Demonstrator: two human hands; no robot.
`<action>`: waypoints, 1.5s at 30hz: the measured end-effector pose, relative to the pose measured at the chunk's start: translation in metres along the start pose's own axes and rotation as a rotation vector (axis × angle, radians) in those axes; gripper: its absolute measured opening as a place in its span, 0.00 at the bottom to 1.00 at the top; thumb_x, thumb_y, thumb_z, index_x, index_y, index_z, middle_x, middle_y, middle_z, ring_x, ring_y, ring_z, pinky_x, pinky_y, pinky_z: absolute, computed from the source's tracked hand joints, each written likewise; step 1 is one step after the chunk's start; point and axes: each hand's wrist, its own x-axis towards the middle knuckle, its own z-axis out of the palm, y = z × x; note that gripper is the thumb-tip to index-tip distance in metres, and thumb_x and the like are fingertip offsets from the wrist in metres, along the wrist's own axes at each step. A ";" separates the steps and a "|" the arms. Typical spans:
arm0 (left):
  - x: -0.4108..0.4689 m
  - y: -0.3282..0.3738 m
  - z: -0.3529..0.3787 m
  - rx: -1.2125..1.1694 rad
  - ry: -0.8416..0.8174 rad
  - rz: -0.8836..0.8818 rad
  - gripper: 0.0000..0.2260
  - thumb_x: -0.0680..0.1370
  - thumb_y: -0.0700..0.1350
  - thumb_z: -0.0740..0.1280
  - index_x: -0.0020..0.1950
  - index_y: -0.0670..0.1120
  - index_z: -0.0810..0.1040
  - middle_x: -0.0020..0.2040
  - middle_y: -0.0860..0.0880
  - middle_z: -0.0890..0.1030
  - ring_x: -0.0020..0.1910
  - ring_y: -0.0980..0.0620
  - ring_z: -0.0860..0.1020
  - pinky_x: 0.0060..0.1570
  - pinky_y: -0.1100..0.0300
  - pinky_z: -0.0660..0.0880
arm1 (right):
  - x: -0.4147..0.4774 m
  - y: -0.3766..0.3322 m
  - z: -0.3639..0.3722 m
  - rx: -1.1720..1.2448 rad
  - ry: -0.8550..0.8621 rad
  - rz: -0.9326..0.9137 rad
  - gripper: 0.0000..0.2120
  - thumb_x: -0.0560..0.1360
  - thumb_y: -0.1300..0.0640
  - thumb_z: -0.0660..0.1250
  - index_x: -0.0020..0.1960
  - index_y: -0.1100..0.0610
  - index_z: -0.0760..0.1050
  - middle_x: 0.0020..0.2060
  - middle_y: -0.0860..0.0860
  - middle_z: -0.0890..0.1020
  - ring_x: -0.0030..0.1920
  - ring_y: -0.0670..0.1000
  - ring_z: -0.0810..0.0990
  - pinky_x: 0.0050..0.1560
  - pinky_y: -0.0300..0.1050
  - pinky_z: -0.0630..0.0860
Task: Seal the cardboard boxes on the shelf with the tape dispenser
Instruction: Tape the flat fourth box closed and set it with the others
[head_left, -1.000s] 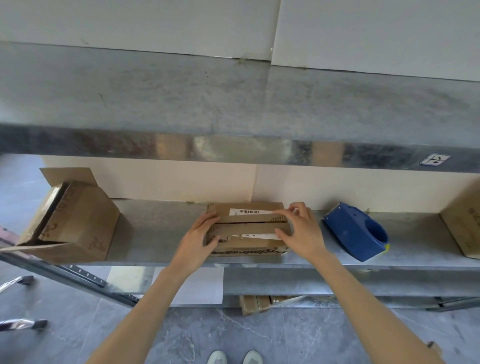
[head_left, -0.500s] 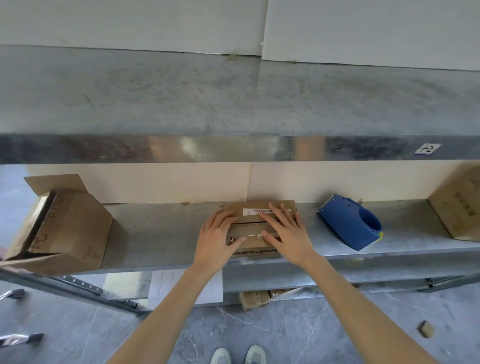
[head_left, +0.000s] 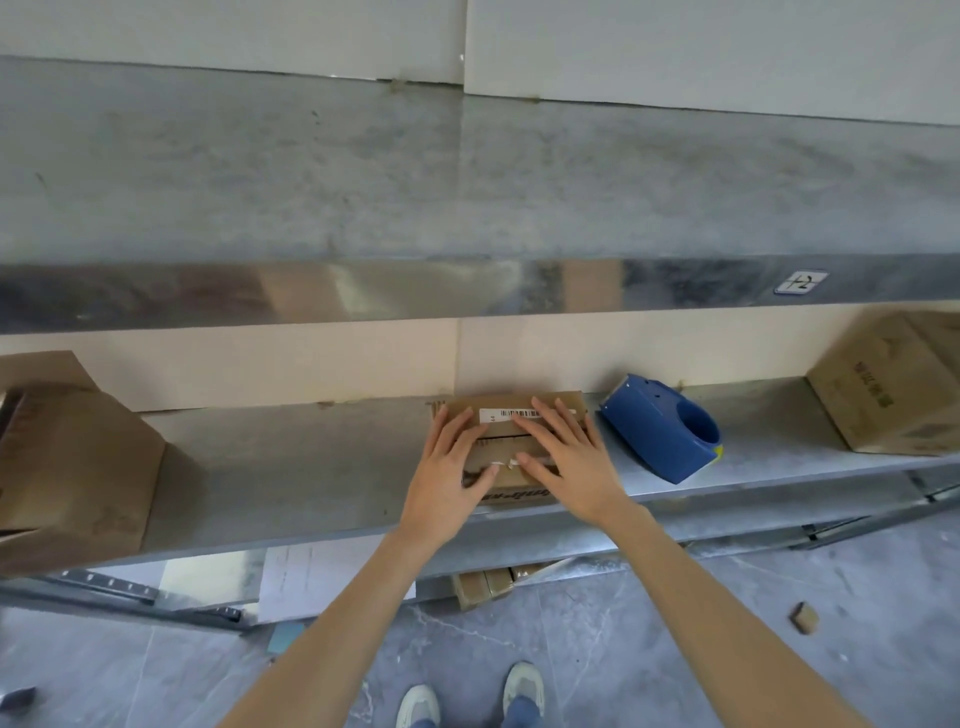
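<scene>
- Head view: left grip (head_left: 447, 478) and right grip (head_left: 566, 462), fingers straight and grasping nothing, pressed flat on the small box (head_left: 493, 402) at the shelf's (head_left: 311, 457) front edge. The tape dispenser (head_left: 660, 431) lay just right, untouched.
- Risk: the flaps could spring open once a palm lifted.
- Since the earlier frame, both palms stayed flat.

Before me the small brown box (head_left: 498, 401) lies flat on the shelf (head_left: 311, 457), flaps folded down. Just right of it rests the blue tape dispenser (head_left: 649, 426); an open box (head_left: 78, 467) lies well left, a closed box (head_left: 893, 395) well right.
</scene>
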 end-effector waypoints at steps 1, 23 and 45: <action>0.001 0.002 0.003 -0.006 0.006 0.000 0.24 0.79 0.57 0.65 0.73 0.50 0.71 0.78 0.54 0.63 0.80 0.55 0.47 0.72 0.47 0.68 | 0.000 0.004 -0.001 0.001 0.004 -0.003 0.36 0.75 0.26 0.33 0.78 0.38 0.53 0.80 0.43 0.52 0.80 0.51 0.44 0.78 0.53 0.37; 0.000 0.031 0.028 0.055 0.189 -0.059 0.25 0.73 0.59 0.63 0.67 0.52 0.77 0.73 0.59 0.69 0.79 0.59 0.55 0.70 0.57 0.66 | -0.031 0.144 -0.033 0.033 0.142 0.380 0.31 0.80 0.43 0.63 0.79 0.42 0.56 0.60 0.59 0.76 0.49 0.60 0.79 0.42 0.54 0.80; -0.007 0.032 -0.005 0.101 0.113 -0.096 0.21 0.75 0.50 0.73 0.68 0.52 0.76 0.73 0.61 0.68 0.76 0.60 0.59 0.66 0.61 0.67 | -0.017 0.139 -0.095 0.281 -0.030 0.271 0.40 0.80 0.50 0.65 0.75 0.29 0.39 0.66 0.53 0.73 0.50 0.59 0.80 0.45 0.53 0.80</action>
